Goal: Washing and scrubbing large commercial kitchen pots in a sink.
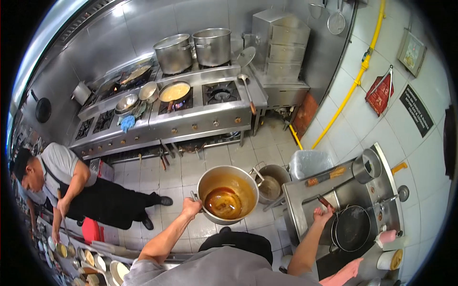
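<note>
My left hand [193,207] grips the side handle of a large metal stockpot [229,173] in front of me. Brown liquid [223,203] lies at its bottom, and brownish residue coats the inner wall. To the right, my right hand [323,214] is at the brown handle [326,202] of a black frying pan [352,230] in the sink area. Whether the fingers close around that handle is unclear. Water [379,203] runs from a wall-side faucet [403,193] into the pan.
Another pot [275,182] stands on the floor beyond the stockpot. Ahead is a gas range [200,125] with a lit burner under a frying pan [175,92] and two tall stockpots [211,46] behind. A co-worker [89,189] bends over a food counter at left. Brushes [325,177] rest on the sink's edge.
</note>
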`<control>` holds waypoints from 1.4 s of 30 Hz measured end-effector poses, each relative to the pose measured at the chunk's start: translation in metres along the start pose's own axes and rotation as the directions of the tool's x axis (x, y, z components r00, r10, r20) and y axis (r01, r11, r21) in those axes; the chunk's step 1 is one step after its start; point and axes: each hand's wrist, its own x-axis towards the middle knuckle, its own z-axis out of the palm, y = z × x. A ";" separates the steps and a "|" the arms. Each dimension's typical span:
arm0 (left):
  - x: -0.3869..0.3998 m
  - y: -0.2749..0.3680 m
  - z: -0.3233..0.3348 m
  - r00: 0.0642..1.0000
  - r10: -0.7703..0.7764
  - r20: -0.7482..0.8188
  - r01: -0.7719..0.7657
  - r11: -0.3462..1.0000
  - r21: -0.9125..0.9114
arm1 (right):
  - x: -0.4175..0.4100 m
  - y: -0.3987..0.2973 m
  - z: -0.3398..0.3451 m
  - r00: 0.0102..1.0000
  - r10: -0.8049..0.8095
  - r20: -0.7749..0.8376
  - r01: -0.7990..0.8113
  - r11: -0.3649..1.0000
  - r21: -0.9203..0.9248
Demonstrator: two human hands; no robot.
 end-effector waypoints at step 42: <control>0.264 0.023 -0.018 0.996 -0.081 0.022 0.079 0.994 0.076 | -0.221 0.065 -0.060 0.738 -0.472 0.482 0.369 0.881 0.297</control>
